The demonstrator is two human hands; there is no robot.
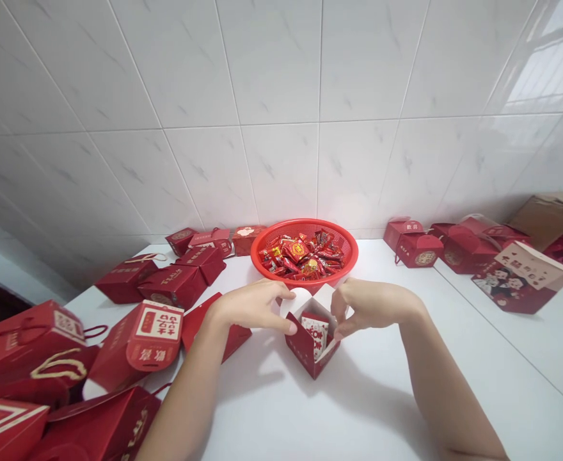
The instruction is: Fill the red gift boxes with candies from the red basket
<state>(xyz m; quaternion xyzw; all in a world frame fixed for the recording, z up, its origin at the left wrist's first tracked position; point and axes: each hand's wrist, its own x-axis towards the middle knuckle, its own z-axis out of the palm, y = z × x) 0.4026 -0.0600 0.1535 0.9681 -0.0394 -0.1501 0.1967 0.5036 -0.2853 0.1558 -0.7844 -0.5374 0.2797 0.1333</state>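
Observation:
In the middle of the table stands a small dark red gift box [305,353], open at the top with its white-lined flaps spread. A white packet with red characters [316,334] sits inside it. My left hand [255,303] grips the box's left side, thumb at the near panel and fingers at the flap behind. On the opposite side my right hand [370,303] has its thumb and bent fingers closed on the right edge. Just behind the box is a red plastic basket [256,256] filled with red-wrapped candies [305,256].
Several red gift boxes [132,339] crowd the left side, and more [418,248] stand at the right. A picture-printed box [516,282] and a brown cardboard box [543,221] lie far right. White tiled wall [281,83] borders the table's back.

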